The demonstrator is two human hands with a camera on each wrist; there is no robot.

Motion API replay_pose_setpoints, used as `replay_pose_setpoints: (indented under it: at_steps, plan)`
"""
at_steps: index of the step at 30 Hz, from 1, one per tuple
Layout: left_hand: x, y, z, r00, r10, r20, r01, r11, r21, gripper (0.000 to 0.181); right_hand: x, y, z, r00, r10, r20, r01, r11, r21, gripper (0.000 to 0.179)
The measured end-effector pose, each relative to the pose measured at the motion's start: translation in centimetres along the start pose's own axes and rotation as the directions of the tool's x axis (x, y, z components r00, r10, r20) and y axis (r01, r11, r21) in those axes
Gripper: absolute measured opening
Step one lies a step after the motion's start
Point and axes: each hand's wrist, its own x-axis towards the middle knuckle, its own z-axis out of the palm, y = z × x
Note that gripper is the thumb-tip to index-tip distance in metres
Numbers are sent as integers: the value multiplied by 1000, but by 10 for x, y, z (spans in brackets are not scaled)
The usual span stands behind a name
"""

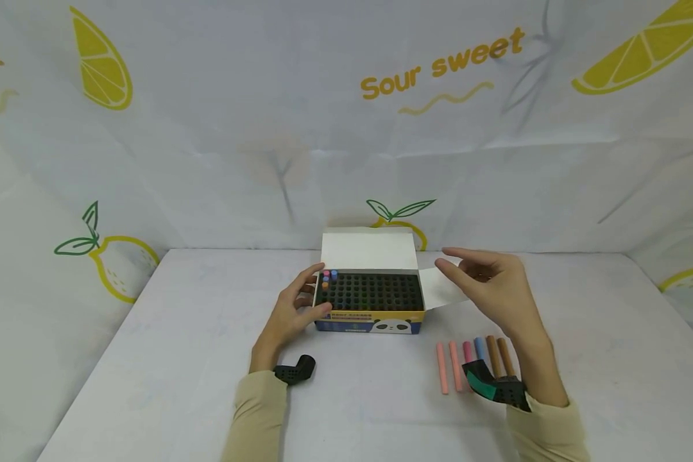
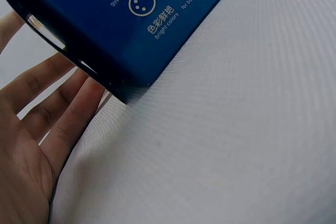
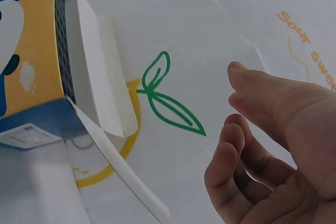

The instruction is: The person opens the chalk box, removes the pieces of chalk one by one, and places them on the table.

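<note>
A blue-and-yellow chalk box (image 1: 369,324) with a panda print stands on the table, its white lid (image 1: 369,250) raised at the back. Inside, a dark holder (image 1: 375,292) full of round holes has several coloured chalks (image 1: 326,285) in its left end. My left hand (image 1: 291,314) holds the box's left end, thumb at the front corner and index finger at the back corner. Above the right side flap (image 1: 441,289), my right hand (image 1: 496,285) holds nothing; its thumb and index finger are apart and the other fingers bend inward.
Right of the box, several chalk sticks lie in a row: pink ones (image 1: 442,369), a blue one (image 1: 479,348) and brown ones (image 1: 493,356), partly hidden by the right wrist camera (image 1: 496,385). A lemon-print cloth (image 1: 237,128) hangs behind the table.
</note>
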Motion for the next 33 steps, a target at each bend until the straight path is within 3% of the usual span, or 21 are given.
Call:
replay_pose_setpoints:
  at_steps: [16, 33]
  plan:
    - [1, -2, 0, 1000, -12, 9, 12, 1000, -6, 72, 21, -20, 71, 987, -88, 134, 77, 993, 88, 26]
    - [1, -2, 0, 1000, -1, 4, 1, 1000, -2, 73, 29, -27, 136, 969, -139, 204, 117, 986, 119, 24]
